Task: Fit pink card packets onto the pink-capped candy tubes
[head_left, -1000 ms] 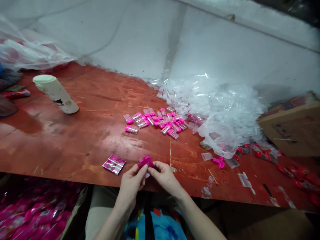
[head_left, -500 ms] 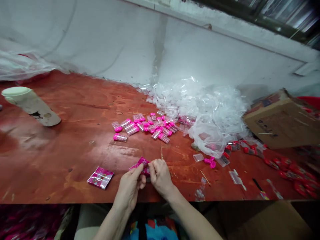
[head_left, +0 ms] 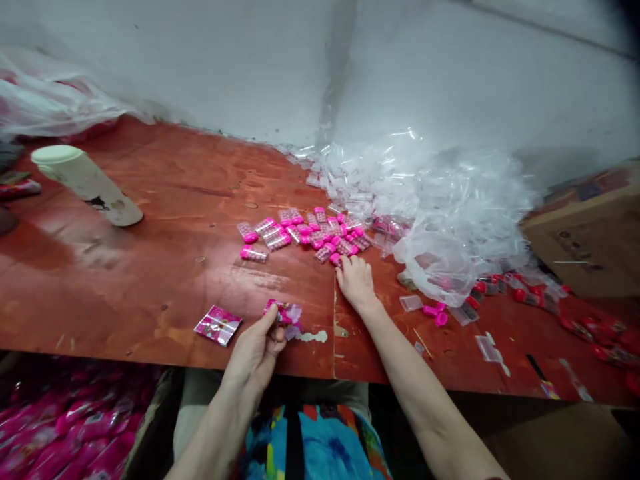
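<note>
My left hand (head_left: 257, 343) pinches a small pink printed plastic packet (head_left: 284, 311) above the table's front part. One end of the packet looks crumpled and see-through. My right hand (head_left: 356, 283) reaches forward to the near edge of a pile of small clear candy containers (head_left: 275, 237) with pink caps and round pieces inside. Its fingers close on one pink-capped container (head_left: 336, 259), largely covered by the hand. Flat on the table left of my left hand lies another pink printed packet (head_left: 218, 325).
A pale lidded bottle (head_left: 90, 187) stands at left. Empty clear containers (head_left: 450, 193) heap against the wall, with a thin plastic bag (head_left: 435, 260) in front. At right are red-capped containers (head_left: 535, 300) and a cardboard box (head_left: 580, 233). Pink packages (head_left: 75, 427) fill a container below the table.
My right hand has left the packet and moved forward to the pink-capped containers. The left hand still holds the packet, now more exposed. The camera view has shifted.
</note>
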Motion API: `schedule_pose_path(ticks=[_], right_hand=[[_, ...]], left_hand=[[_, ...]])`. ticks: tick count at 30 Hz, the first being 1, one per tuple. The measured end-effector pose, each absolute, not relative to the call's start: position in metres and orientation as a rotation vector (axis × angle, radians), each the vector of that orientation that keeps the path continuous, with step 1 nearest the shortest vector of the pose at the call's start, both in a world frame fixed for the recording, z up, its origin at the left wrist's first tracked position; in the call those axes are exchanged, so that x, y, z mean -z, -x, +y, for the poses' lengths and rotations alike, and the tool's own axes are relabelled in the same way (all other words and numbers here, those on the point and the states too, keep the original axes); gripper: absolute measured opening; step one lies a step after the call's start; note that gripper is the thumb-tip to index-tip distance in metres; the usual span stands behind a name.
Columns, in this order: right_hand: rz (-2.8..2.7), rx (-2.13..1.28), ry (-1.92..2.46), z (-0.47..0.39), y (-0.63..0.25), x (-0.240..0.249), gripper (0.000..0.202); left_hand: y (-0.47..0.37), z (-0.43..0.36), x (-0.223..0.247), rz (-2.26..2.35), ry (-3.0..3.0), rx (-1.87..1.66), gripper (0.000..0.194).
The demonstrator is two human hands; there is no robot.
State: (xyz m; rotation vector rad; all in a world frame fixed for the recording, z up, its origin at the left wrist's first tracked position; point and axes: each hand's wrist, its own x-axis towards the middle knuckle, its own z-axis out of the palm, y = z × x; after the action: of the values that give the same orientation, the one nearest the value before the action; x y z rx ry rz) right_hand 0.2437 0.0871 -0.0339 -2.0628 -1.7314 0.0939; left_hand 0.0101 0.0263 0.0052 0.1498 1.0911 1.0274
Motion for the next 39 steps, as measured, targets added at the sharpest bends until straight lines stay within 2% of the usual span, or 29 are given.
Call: schedule_pose_path(ticks=[4, 7, 9, 14, 20, 26, 31, 36, 39], right_hand=[[-1.621, -0.331, 1.939, 0.043, -0.219, 0.022, 0.033], [-1.168, -0.918, 1.564, 0.002, -0.188, 0.01, 0.034], [-0.989, -1.057, 1.419, -0.019, -0.168, 0.005, 0.033], [-0.912, -1.093, 1.368, -0.035, -0.141, 0.013, 0.033], [-0.867, -1.242, 1.315, -0.04, -0.135, 0.015, 0.033], [-0.97, -1.279, 1.252, -0.042, -0.133, 0.01, 0.03], [-0.78, -1.481, 1.211, -0.041, -0.139, 0.012, 0.031], [-1.069, -1.148, 1.4, -0.046, -0.134, 0.016, 0.032], [-0.96, -1.246, 1.33, -0.046, -0.13, 0.021, 0.03]], left_hand=[[-0.012, 0.025, -0.005, 1.092, -0.047, -1.041, 0.019], [-0.014, 0.023, -0.004, 1.073, 0.005, -1.038, 0.016], [-0.016, 0.022, -0.003, 1.055, 0.019, -1.027, 0.015], [-0.019, 0.019, -0.001, 1.012, -0.04, -1.041, 0.018], [-0.019, 0.011, 0.0, 0.969, -0.248, -0.953, 0.037], [-0.02, 0.003, 0.001, 0.903, -0.4, -0.793, 0.038], [-0.016, 0.002, 0.0, 0.875, -0.462, -0.702, 0.039], [-0.017, -0.004, 0.003, 0.862, -0.43, -0.724, 0.038], [-0.019, -0.007, 0.003, 0.898, -0.398, -0.728, 0.04]])
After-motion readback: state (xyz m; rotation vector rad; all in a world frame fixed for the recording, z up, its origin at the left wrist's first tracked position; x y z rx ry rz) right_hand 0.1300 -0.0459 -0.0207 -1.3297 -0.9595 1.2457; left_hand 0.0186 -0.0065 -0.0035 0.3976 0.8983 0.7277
